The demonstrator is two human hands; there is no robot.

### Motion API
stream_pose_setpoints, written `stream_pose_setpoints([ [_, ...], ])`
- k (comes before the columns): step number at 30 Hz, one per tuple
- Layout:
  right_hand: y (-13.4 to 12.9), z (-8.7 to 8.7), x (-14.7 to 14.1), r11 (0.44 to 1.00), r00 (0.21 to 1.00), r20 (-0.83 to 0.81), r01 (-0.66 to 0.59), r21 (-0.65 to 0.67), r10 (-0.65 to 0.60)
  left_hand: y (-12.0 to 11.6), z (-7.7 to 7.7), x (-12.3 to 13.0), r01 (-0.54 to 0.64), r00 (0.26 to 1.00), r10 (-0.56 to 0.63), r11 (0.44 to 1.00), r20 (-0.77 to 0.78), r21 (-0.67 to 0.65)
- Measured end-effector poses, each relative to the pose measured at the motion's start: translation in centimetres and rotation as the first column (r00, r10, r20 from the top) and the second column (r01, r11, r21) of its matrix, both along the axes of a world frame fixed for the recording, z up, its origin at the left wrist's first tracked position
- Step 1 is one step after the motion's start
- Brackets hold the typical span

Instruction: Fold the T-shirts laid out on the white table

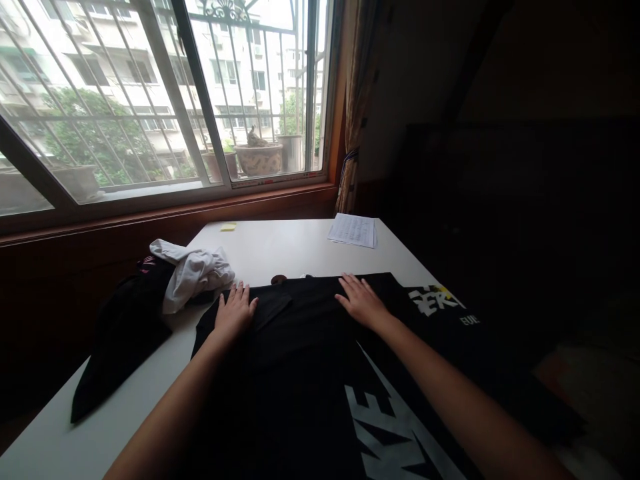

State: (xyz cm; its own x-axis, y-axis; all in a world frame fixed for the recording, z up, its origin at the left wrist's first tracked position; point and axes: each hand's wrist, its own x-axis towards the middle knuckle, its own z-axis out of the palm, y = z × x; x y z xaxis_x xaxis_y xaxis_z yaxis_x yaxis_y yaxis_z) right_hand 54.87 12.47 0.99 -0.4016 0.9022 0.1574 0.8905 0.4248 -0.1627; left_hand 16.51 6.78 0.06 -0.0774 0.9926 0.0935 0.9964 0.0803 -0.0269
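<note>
A black T-shirt (300, 353) with large grey lettering lies spread over the near part of the white table (280, 250). On its far left part rests my left hand (236, 308), fingers stretched out and palm down, beside a folded-over piece of the cloth. My right hand (364, 303) presses flat on the far right part, its fingers spread. Neither hand grips anything. Further right lies more black cloth (440, 303) with white and yellow print; where it ends is hard to see in the dark.
White cloth (197, 273) and black cloth (133, 320) lie heaped at the table's left edge. Printed papers (353, 230) and a yellow note (229, 227) are at the far end. A small dark round object (279, 279) shows just beyond the shirt. A barred window (210, 100) stands behind.
</note>
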Motion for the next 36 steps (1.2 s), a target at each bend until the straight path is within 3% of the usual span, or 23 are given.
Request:
stream_pose_setpoints([
  [5, -1.1, -0.4, -8.3, 0.978, 0.982, -0.064, -0.186, -0.097, 0.18, 0.5, -1.2, -0.9, -0.075, 0.995, 0.078, 0.996, 0.069, -0.044],
  [10, -1.7, -0.9, -15.6, 0.927, 0.925, -0.11, -0.371, -0.058, 0.363, 0.2, -1.2, -1.7, -0.082, 0.995, 0.083, 0.996, 0.063, -0.018],
  [15, -1.8, -1.1, -18.3, 0.906, 0.917, -0.094, -0.397, -0.144, 0.387, 0.2, -1.1, -1.8, -0.1, 0.993, 0.101, 0.995, 0.06, -0.028],
  [22, -0.7, -1.0, -14.4, 0.932, 0.945, -0.056, -0.327, -0.155, 0.322, 0.2, -1.0, -2.0, -0.118, 0.992, 0.12, 0.992, 0.036, -0.035],
  [29, 1.8, -1.5, -6.3, 0.98, 0.994, 0.004, -0.104, -0.167, 0.107, 0.5, -1.5, -2.4, -0.112, 0.993, 0.114, 0.993, 0.027, -0.047],
  [36, 3.8, -2.2, 0.3, 0.98, 0.995, 0.05, 0.094, -0.178, -0.086, 0.8, -2.1, -3.2, -0.103, 0.994, 0.103, 0.995, 0.026, -0.017],
])
